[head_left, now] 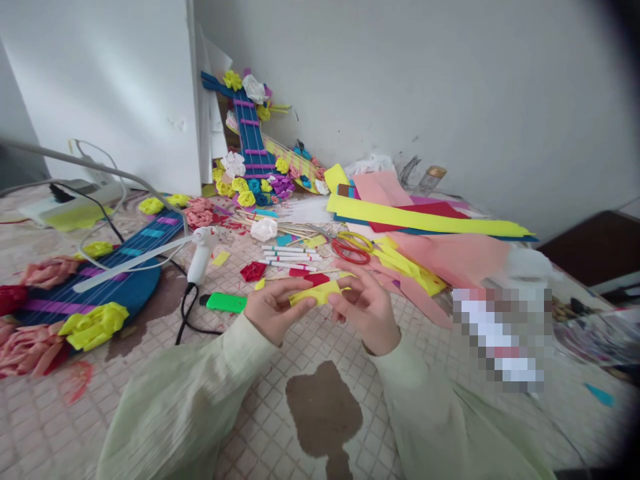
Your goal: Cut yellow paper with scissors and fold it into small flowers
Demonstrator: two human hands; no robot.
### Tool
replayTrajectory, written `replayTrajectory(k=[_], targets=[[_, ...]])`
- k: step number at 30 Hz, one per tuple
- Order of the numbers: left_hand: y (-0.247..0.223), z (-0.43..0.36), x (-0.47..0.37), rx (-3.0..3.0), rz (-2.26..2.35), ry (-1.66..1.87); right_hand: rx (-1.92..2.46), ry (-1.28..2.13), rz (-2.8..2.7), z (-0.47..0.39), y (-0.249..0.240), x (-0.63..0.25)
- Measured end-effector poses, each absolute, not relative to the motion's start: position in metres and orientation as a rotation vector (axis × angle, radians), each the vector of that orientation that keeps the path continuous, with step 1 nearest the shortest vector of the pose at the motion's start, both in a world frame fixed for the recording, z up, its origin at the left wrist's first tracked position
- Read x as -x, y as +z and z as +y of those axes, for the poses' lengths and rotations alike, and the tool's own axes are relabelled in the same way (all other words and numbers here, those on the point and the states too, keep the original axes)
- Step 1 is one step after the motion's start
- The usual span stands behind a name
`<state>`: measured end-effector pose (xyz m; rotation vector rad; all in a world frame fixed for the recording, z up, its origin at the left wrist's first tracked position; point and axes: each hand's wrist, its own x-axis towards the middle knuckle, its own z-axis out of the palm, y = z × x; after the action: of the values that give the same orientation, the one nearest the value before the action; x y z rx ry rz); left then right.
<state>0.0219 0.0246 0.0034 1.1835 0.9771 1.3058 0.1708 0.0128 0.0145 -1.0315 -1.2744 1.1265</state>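
A small strip of yellow paper [316,294] is stretched between my two hands above the middle of the table. My left hand [275,308] pinches its left end between thumb and fingers. Its right end is gripped by my right hand [366,308], thumb in front. Just beyond the hands lie several white markers [290,257], a red paper flower [253,271] and red-and-yellow-handled scissors [350,248]. A green utility knife [226,303] rests left of my left hand.
A white glue gun [199,257] with a black cable stands at the left, beside a flower-covered blue paper guitar [145,280]. Another decorated guitar [253,137] leans at the back. Yellow paper strips [425,219] and pink paper [450,257] lie at the right.
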Motion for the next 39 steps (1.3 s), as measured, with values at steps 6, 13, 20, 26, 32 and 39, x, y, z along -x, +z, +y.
replayTrajectory(k=[6,13,20,26,32,39], targets=[[0.0017,0.026,-0.0209,-1.234,0.984,1.244,1.099,1.194,-1.297,0.0128,0.0144,-0.1705],[0.007,0.0231,-0.0222,-1.103,1.062,1.183,1.162,1.108,-1.286,0.0138,0.0133,-0.1715],[0.0079,0.0237,-0.0235,-1.065,1.046,1.159,1.205,1.068,-1.294,0.0135,0.014,-0.1713],[0.0088,0.0235,-0.023,-1.056,1.058,1.131,1.215,1.056,-1.286,0.015,0.0129,-0.1718],[0.008,0.025,-0.0208,-1.087,1.108,1.076,1.219,1.036,-1.279,0.0167,0.0104,-0.1735],[0.0083,0.0252,-0.0206,-1.086,1.134,1.062,1.221,1.012,-1.278,0.0164,0.0107,-0.1745]])
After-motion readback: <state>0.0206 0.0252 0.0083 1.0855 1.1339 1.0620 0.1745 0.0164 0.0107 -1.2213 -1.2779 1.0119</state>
